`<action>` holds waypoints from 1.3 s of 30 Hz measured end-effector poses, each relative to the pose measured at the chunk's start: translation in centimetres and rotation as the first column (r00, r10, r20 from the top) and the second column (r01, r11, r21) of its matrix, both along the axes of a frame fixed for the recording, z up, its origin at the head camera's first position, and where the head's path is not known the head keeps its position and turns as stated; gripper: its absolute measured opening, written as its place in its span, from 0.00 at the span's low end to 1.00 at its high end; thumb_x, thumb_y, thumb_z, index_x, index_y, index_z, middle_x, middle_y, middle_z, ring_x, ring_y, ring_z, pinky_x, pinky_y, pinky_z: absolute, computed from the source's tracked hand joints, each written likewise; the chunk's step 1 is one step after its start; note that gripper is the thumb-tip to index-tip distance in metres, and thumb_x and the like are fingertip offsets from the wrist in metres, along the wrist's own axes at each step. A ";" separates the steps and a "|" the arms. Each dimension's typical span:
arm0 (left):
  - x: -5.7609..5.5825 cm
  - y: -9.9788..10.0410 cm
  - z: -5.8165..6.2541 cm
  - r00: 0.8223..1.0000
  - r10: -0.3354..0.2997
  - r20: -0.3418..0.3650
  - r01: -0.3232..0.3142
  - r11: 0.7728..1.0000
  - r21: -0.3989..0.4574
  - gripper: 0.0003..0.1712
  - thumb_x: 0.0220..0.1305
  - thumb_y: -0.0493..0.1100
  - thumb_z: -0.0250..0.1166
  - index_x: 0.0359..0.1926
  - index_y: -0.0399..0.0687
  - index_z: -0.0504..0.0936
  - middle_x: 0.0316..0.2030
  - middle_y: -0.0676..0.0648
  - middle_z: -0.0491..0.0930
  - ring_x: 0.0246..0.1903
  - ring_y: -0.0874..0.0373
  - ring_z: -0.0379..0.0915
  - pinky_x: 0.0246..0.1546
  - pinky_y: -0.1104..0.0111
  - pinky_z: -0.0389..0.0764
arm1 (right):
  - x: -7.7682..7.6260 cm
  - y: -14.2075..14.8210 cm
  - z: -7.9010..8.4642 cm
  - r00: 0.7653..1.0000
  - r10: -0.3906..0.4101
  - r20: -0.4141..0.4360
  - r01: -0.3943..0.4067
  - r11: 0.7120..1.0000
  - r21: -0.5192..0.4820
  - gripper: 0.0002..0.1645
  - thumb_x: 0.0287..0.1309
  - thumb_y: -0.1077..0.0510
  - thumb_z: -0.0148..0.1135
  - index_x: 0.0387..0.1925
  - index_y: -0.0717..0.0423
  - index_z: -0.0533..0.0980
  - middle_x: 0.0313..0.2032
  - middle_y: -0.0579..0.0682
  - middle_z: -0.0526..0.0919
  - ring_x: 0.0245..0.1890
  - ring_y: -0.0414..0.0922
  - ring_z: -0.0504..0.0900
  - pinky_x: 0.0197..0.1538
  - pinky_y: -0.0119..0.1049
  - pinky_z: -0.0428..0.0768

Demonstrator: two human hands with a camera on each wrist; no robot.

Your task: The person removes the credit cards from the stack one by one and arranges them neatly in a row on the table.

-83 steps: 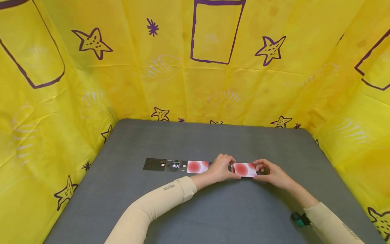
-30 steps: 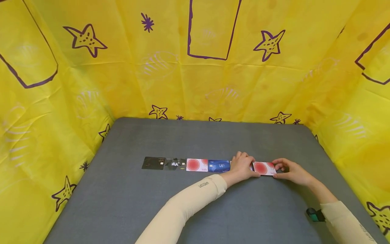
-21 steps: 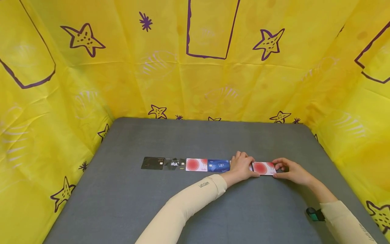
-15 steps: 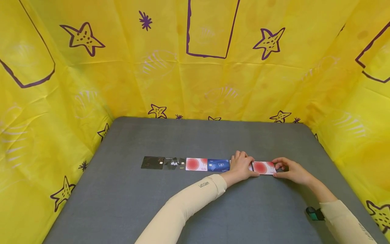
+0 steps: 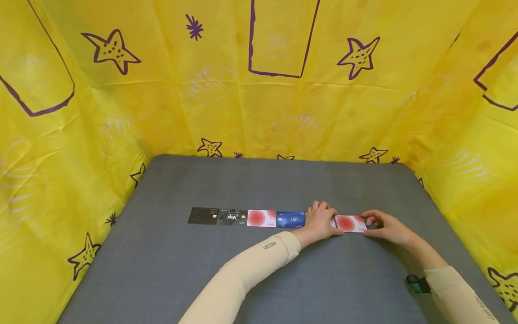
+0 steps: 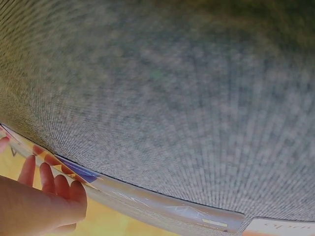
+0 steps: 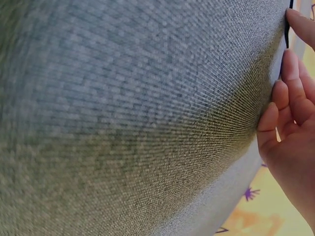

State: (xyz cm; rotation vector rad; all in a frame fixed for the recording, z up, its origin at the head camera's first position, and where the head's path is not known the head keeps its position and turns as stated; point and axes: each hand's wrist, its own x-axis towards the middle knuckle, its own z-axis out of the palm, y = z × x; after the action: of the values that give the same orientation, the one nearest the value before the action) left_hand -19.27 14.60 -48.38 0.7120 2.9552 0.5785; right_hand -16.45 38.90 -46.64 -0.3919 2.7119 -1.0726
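At the right end of a row of cards is a red-and-white card (image 5: 350,223), held between both hands in the head view. My left hand (image 5: 321,220) grips its left end, thumb at the near edge, and covers most of another pale card beneath. The right hand (image 5: 386,228) pinches its right end with thumb and fingers. Leftward from there lie a blue VIP card (image 5: 289,219), a second red-and-white card (image 5: 261,218), a dark grey Vip card (image 5: 231,218) and a black VIP card (image 5: 202,215). In the left wrist view, curved fingertips touch the card edges.
The cards lie on a grey cloth-covered table (image 5: 170,265). Yellow curtains (image 5: 267,117) with purple starfish drawings enclose its back and sides. A small black-and-green object (image 5: 417,284) sits against the right sleeve.
Compared with 2.8 seconds ago, both hands have moved right with the red-and-white card. The blue card has come into plain sight. Over the last second the hands have stayed almost still.
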 end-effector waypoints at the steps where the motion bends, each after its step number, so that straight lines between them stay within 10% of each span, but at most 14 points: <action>1: 0.0 0.0 0.0 1.000 0.001 -0.001 -0.001 1.000 -0.001 0.30 0.44 0.68 0.74 0.49 0.67 0.84 0.44 0.59 0.72 0.46 0.63 0.59 0.43 0.71 0.63 | 0.0 0.0 0.0 1.000 0.000 0.003 0.000 1.000 0.002 0.29 0.52 0.56 0.74 0.53 0.64 0.73 0.36 0.50 0.75 0.35 0.43 0.71 0.37 0.30 0.68; 21: -0.2 -0.9 1.1 0.998 -0.049 0.029 0.049 0.999 -0.003 0.30 0.46 0.67 0.74 0.49 0.62 0.82 0.44 0.59 0.75 0.47 0.62 0.62 0.44 0.72 0.65 | -0.6 -0.8 -0.2 0.998 -0.026 -0.056 0.029 0.998 0.048 0.29 0.51 0.52 0.74 0.51 0.62 0.75 0.32 0.49 0.74 0.27 0.39 0.69 0.30 0.32 0.66; 39: -1.1 -4.6 1.7 0.985 -0.163 0.064 0.149 0.973 0.176 0.31 0.49 0.60 0.75 0.52 0.52 0.82 0.47 0.53 0.77 0.48 0.60 0.67 0.44 0.77 0.70 | -2.1 -4.8 0.4 0.994 -0.013 -0.104 0.009 0.999 -0.041 0.27 0.57 0.54 0.70 0.55 0.61 0.74 0.44 0.56 0.78 0.35 0.47 0.74 0.37 0.34 0.74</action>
State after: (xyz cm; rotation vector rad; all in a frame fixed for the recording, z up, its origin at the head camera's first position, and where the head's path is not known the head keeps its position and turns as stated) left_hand -20.40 9.99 -46.68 0.9047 2.7693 0.8329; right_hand -18.52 34.09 -46.28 -0.4519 2.7896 -1.1430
